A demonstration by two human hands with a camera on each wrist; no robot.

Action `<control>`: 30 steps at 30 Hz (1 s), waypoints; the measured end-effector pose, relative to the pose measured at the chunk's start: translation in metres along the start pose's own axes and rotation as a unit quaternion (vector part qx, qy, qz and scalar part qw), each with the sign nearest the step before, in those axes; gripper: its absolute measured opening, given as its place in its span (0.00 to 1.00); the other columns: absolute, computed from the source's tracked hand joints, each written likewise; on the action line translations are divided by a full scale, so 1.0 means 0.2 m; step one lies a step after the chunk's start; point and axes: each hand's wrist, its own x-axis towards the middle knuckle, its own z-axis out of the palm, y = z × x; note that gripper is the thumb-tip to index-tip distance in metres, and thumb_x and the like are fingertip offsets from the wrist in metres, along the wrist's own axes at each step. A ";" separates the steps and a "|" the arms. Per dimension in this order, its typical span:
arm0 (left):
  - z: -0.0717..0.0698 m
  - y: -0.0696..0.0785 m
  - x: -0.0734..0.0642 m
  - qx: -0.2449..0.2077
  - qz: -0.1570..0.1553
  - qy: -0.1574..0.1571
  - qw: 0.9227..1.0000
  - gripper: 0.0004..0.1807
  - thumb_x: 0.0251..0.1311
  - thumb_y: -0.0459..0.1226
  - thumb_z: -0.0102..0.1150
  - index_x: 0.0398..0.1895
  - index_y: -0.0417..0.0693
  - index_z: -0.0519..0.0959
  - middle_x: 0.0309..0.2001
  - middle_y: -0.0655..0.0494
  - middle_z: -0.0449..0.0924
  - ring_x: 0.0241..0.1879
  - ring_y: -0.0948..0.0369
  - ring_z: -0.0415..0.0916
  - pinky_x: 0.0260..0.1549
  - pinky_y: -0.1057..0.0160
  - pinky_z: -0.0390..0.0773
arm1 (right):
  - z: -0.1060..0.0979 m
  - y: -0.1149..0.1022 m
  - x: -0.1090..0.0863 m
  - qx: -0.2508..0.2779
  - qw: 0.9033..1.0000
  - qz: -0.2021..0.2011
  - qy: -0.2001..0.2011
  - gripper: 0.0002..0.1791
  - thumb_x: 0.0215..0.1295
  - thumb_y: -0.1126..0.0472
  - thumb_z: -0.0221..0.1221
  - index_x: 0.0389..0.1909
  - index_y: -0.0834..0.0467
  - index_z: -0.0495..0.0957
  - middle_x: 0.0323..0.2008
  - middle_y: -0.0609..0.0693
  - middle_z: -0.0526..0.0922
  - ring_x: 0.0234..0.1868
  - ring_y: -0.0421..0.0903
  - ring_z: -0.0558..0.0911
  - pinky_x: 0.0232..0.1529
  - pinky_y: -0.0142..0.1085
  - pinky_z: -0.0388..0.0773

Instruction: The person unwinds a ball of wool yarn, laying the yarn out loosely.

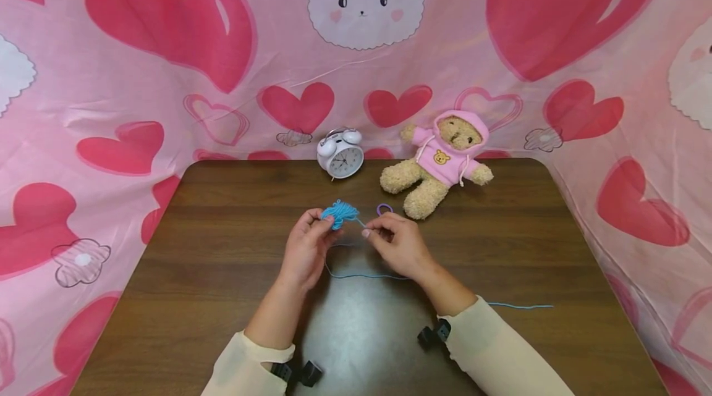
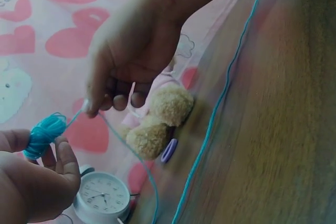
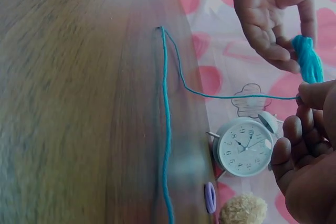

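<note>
Centrally, over the middle of the bench (image 1: 222, 241), a bundle of turquoise yarn (image 1: 340, 214) sits in a person's left hand (image 1: 307, 248), pinched between thumb and fingers and raised off the wood. Just to its right, the right hand (image 1: 402, 244) pinches the yarn strand (image 1: 360, 222) between thumb and forefinger, its other fingers curled loosely; the short length between the two hands runs straight. From the right hand's grip the strand drops to the bench, bends round on the near side between the forearms, passes behind the right forearm and comes out at the right as a loose tail (image 1: 523, 306).

Just beyond the right hand lies a purple ring (image 1: 384, 209), near the foot of a tan teddy bear (image 1: 445, 158) in a pink hooded top, which leans back at the far side. Left of the bear, also at the far edge, stands a white twin-bell alarm clock (image 1: 343, 161). Behind them hangs a pink cloth (image 1: 267, 56) printed with red hearts and white animal faces. Cream sleeves (image 1: 500, 343) cover both forearms.
</note>
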 end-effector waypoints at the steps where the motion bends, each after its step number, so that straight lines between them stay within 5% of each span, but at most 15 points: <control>1: 0.00 0.00 0.00 -0.001 0.002 0.003 1.000 0.06 0.73 0.31 0.57 0.41 0.45 0.70 0.38 0.54 0.78 0.42 0.57 0.81 0.58 0.52 0.79 | -0.01 0.00 0.00 -0.001 1.000 0.001 0.000 0.03 0.64 0.63 0.71 0.36 0.59 0.88 0.30 0.44 0.83 0.27 0.39 0.77 0.28 0.30 0.74; 30: -0.15 0.09 0.01 0.004 0.026 0.054 0.998 0.06 0.74 0.33 0.59 0.42 0.45 0.70 0.35 0.56 0.78 0.40 0.61 0.80 0.58 0.54 0.78 | -0.23 0.07 -0.11 -0.044 0.999 0.019 0.005 0.03 0.67 0.61 0.69 0.36 0.56 0.88 0.30 0.40 0.83 0.27 0.38 0.77 0.29 0.30 0.74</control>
